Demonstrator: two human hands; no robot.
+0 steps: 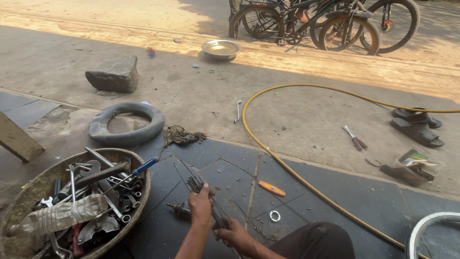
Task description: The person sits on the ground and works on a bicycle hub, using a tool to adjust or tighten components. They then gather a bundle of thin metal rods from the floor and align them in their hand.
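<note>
My left hand (201, 207) grips a bundle of thin metal spokes (195, 182) near its upper end, the tips fanning out above my fingers. Lower down, my right hand (233, 235) closes around the same bundle. Both hands hover over dark floor tiles (225, 168). A small metal hub part (178, 208) lies just left of my left hand. A metal ring (274, 216) and an orange-handled tool (271, 188) lie to the right.
A round basin (141, 201) full of wrenches, a screwdriver and a plastic bottle sits at the left. A black inner tube (126, 123), rag (183, 135), stone (113, 74), yellow hose (287, 165), pliers (355, 138), sandals (417, 125), metal bowl (221, 49), bicycles (330, 21) and a wheel rim (426, 225) lie around.
</note>
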